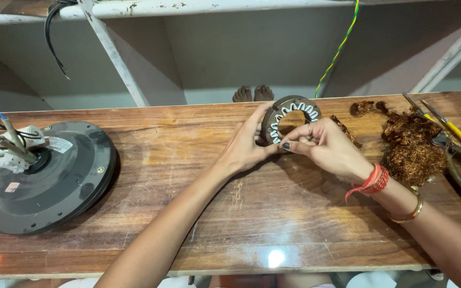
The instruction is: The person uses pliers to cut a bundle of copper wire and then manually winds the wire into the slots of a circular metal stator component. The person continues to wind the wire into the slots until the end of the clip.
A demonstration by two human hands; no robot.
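Note:
A round metal stator ring [293, 110] with white slot liners stands tilted up on the wooden workbench [188, 160], just past the middle. My left hand [247, 145] grips its left rim. My right hand [324, 145] pinches its lower edge with thumb and fingers; it wears a ring, red threads and a gold bangle at the wrist. Both hands hold the ring together.
A dark round fan motor housing [49, 178] with white wired parts lies at the left. A heap of tangled copper wire [412, 144] sits at the right, beside pliers and a yellow-handled tool [457, 144]. Someone's toes [253, 94] show beyond the far edge.

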